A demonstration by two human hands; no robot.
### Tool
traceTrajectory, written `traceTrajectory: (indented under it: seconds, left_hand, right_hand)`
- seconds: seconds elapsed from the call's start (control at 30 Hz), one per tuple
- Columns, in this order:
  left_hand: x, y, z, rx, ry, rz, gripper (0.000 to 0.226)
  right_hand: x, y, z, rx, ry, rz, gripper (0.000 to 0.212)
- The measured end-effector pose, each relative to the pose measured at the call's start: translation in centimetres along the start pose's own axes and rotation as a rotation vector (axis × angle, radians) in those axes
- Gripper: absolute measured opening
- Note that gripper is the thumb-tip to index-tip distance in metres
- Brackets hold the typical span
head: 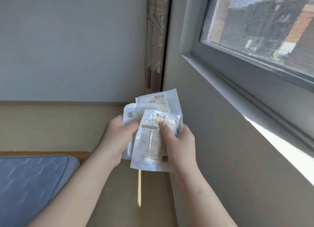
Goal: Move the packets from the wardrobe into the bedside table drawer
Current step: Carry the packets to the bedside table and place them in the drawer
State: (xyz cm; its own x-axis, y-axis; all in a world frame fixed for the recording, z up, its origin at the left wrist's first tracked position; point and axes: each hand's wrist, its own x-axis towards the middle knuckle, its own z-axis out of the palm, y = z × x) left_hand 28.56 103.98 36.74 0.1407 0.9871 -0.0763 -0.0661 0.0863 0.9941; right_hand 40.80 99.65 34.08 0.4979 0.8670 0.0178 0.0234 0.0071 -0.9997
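Bright daylight from window (258, 28), sunlit streak on wall (280, 152), wide-angle bending, slight softness

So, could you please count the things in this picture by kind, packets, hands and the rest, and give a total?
packets: 3 that can be told apart; more may be hidden behind
hands: 2, left hand and right hand, both gripping the packets
window: 1
curtain: 1
blue mattress: 1
Total: 8
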Motion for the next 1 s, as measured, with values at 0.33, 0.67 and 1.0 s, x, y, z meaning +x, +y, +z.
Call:
traceTrajectory:
  seconds: [0.33, 0.67, 1.0]
  left_hand:
    - [19.1, 2.9, -6.8, 0.006, 0.131, -0.026, 0.008]
    - [36.7, 2.5, -7.6, -0.009, 0.327, -0.048, 0.017]
    - [51.9, 5.0, -9.2, -0.008, 0.601, -0.046, 0.016]
  right_hand:
    - [16.8, -0.4, 14.4, 0.03, -0.089, 0.029, 0.02]
    - [35.3, 2.2, 23.0, 0.059, -0.311, 0.094, 0.017]
    - [51.3, 0.9, 32.1, 0.084, -0.622, 0.138, 0.013]
